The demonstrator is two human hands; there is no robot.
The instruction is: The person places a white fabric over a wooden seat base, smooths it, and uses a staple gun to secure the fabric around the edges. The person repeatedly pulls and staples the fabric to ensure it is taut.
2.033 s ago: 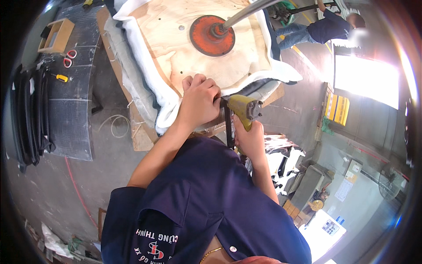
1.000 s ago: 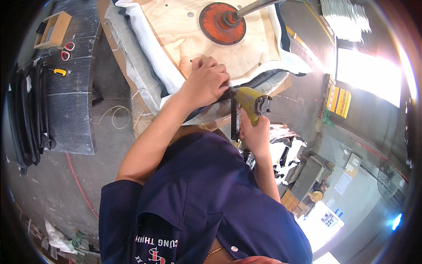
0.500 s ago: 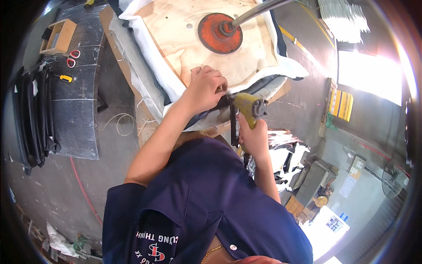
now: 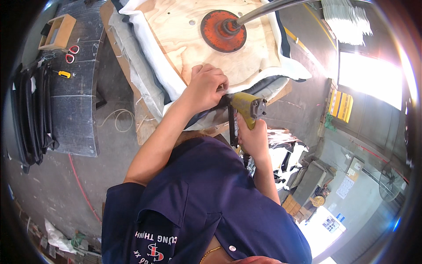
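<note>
My left hand (image 4: 207,87) rests on the near edge of a plywood panel (image 4: 176,44), its fingers curled and pinching the edge of the dark fabric (image 4: 206,113) there. White padding (image 4: 165,70) is folded up round the panel's rim, with the dark fabric outside it. My right hand (image 4: 254,137) is wrapped round the grip of a yellow-green staple gun (image 4: 246,104). The gun's nose points at the fabric edge just right of my left fingers. What lies under those fingertips is hidden.
A round orange-red press plate (image 4: 222,33) on a metal rod bears on the panel. At left, a wrapped table (image 4: 74,119) carries a wooden box (image 4: 61,33), red-handled scissors (image 4: 70,58), a yellow-handled screwdriver (image 4: 64,74) and folded black covers (image 4: 30,114). A pale hose loop (image 4: 118,128) lies on the floor.
The staple gun has shifted slightly left, closer to my left fingers. My left hand stays almost in place, and the whole view has moved a little.
</note>
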